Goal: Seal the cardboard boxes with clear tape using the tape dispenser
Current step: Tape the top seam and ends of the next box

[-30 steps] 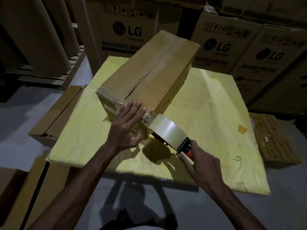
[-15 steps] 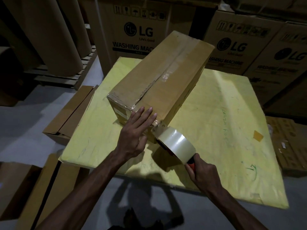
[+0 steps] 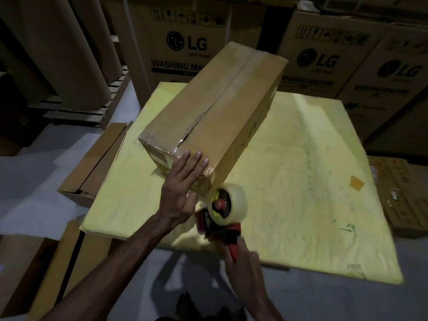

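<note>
Right hand (image 3: 245, 269): grip closed round the red handle of the tape dispenser (image 3: 225, 208).
Tape dispenser: has swung off the near corner of the box (image 3: 215, 107); roll face now toward the camera, just beside that corner.
Left hand (image 3: 183, 188): grip open, fingers flat on the taped near end.
Box: lies on the yellow bench (image 3: 301, 181).
Meaning: strip probably severed; 1 end run looks complete.
</note>
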A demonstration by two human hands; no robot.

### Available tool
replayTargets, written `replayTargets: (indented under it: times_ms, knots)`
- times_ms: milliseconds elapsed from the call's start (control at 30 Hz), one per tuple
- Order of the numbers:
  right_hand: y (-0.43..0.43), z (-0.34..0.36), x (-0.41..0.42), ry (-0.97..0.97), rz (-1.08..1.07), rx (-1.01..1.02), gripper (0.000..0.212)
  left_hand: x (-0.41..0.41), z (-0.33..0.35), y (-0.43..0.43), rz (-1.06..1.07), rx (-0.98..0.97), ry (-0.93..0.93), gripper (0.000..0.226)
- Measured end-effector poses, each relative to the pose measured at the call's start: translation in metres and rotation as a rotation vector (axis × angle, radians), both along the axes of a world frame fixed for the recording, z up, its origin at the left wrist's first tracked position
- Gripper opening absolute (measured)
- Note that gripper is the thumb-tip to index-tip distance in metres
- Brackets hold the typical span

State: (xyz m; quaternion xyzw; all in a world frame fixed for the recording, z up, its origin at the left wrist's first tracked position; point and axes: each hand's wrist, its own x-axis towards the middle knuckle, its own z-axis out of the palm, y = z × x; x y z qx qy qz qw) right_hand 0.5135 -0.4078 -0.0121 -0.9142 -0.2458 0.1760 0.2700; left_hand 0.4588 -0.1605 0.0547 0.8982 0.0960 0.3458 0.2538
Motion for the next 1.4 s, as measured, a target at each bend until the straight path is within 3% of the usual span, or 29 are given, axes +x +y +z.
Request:
replayTargets:
  times_ms: [67, 100, 133, 267, 433, 600, 733, 867, 1000, 1067, 1200, 1300, 1400]
  knots:
    - [-0.016, -0.019, -0.012, 0.367, -0.025, 0.107, 0.066, -0.002, 0.001, 0.0, -0.01, 0.039, -0.003, 0.079]
    - [-0.029, -0.024, -0.018, 0.441, -0.011, 0.1, 0.048, -0.002, 0.002, -0.001, -0.007, 0.053, 0.005, 0.075]
    - [-0.035, -0.017, -0.028, 0.392, -0.028, 0.135, 0.03, 0.001, 0.001, -0.003, 0.005, 0.064, 0.007, 0.069]
    - [-0.033, -0.007, -0.01, 0.729, -0.36, 0.427, 0.034, 0.028, -0.006, -0.025, 0.189, 0.058, -0.095, 0.057]
    - [-0.03, 0.01, 0.018, 0.722, -0.494, 0.565, 0.031, 0.047, -0.013, -0.039, 0.373, 0.036, -0.245, 0.034]
    - [-0.016, 0.014, 0.058, 0.815, -0.6, 0.744, 0.035, 0.046, -0.019, -0.031, 0.364, 0.105, -0.229, 0.043]
    - [-0.009, -0.01, 0.098, 0.881, -0.657, 0.73, 0.038, 0.055, -0.021, -0.049, 0.337, 0.147, -0.211, 0.047]
    - [-0.013, -0.017, 0.117, 0.618, -0.638, 0.548, 0.048, 0.069, -0.031, -0.088, 0.27, 0.241, -0.2, 0.053]
    - [-0.024, 0.007, 0.114, 0.156, -0.591, 0.114, 0.048, 0.074, -0.035, -0.112, 0.272, 0.237, -0.217, 0.053]
    - [-0.019, 0.032, 0.103, -0.126, -0.511, 0.176, 0.06, 0.072, -0.032, -0.108, 0.282, 0.194, -0.218, 0.056]
    - [0.022, 0.1, 0.096, -0.424, -0.024, 0.44, 0.084, 0.062, -0.021, -0.084, 0.286, 0.083, -0.199, 0.053]
    - [0.062, 0.125, 0.103, -0.437, 0.404, 0.371, 0.08, 0.045, -0.014, -0.073, 0.204, 0.002, -0.124, 0.071]
    - [0.08, 0.12, 0.105, -0.456, 0.574, 0.256, 0.075, 0.022, -0.001, -0.062, 0.022, -0.018, -0.015, 0.076]
